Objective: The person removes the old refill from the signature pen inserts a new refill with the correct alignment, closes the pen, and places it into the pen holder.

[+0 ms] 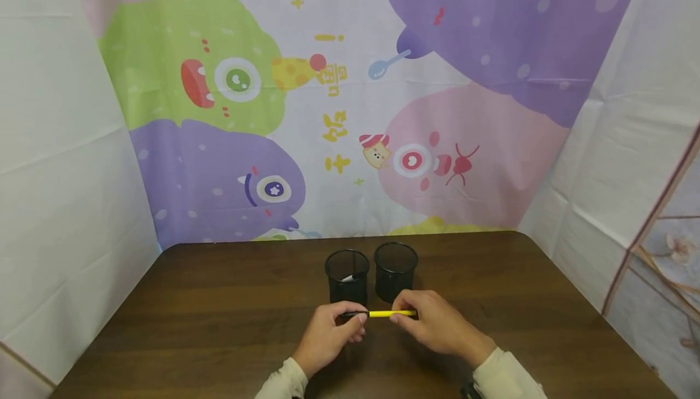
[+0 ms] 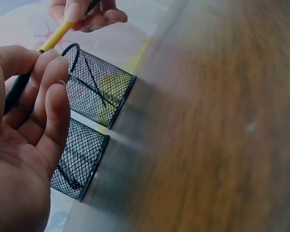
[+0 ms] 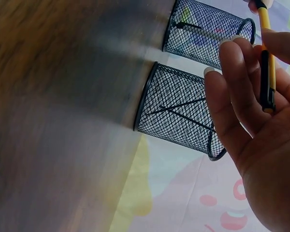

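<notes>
Both hands hold one pen (image 1: 381,314) level, just in front of two black mesh pen holders. The pen has a yellow barrel and black parts at its ends. My left hand (image 1: 327,333) pinches the black left end between thumb and fingers. Toward the other end, where a black clip shows in the right wrist view, the thumb and fingers of my right hand (image 1: 437,325) grip the yellow barrel. Inside the left pen holder (image 1: 347,293) something slim, partly white and partly dark, is visible. The right pen holder (image 1: 395,283) stands close beside it.
A dark brown wooden table (image 1: 219,302) lies under the hands. Behind it hangs a cloth backdrop (image 1: 339,204) with cartoon monsters, and white cloth walls (image 1: 71,162) rise on both sides.
</notes>
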### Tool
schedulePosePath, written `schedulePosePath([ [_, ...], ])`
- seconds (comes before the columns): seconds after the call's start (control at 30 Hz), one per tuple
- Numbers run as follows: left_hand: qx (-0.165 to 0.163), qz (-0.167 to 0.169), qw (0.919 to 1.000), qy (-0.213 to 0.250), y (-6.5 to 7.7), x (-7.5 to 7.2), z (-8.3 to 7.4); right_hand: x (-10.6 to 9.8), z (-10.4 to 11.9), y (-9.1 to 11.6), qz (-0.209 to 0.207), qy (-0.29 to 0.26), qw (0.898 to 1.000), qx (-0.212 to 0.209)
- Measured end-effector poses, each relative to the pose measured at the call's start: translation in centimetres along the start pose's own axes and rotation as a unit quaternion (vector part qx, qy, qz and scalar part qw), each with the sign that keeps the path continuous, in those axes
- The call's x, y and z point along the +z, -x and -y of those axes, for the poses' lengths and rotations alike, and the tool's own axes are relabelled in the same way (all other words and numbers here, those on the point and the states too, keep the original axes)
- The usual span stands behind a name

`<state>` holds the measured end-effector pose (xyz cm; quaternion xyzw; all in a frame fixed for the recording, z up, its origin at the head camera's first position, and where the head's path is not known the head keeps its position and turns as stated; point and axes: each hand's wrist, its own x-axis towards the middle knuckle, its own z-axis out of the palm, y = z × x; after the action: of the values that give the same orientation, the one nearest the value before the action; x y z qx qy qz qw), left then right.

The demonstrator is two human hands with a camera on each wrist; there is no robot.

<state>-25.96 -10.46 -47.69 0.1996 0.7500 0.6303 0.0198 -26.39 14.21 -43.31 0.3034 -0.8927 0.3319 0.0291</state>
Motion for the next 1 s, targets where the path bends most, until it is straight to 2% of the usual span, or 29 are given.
schedulePosePath([
  [0.1,-0.003,-0.003,1.0,-0.007,0.1,0.1,-0.4,0.0,0.0,-0.1,-0.002,-0.006,1.0,-0.002],
  [0.33,-0.005,-0.005,0.9999,-0.01,0.8,0.3,-2.6,0.1,0.1,0.0,-0.003,-0.011,1.0,-0.007],
  [0.6,0.0,0.001,1.0,-0.004,0.2,0.1,-0.5,0.3,-0.1,0.0,-0.01,-0.003,1.0,-0.019],
  [1.0,-0.003,-0.003,0.9996,0.027,0.2,0.1,-0.1,-0.1,-0.2,-0.5,0.029,-0.021,0.999,-0.029],
])
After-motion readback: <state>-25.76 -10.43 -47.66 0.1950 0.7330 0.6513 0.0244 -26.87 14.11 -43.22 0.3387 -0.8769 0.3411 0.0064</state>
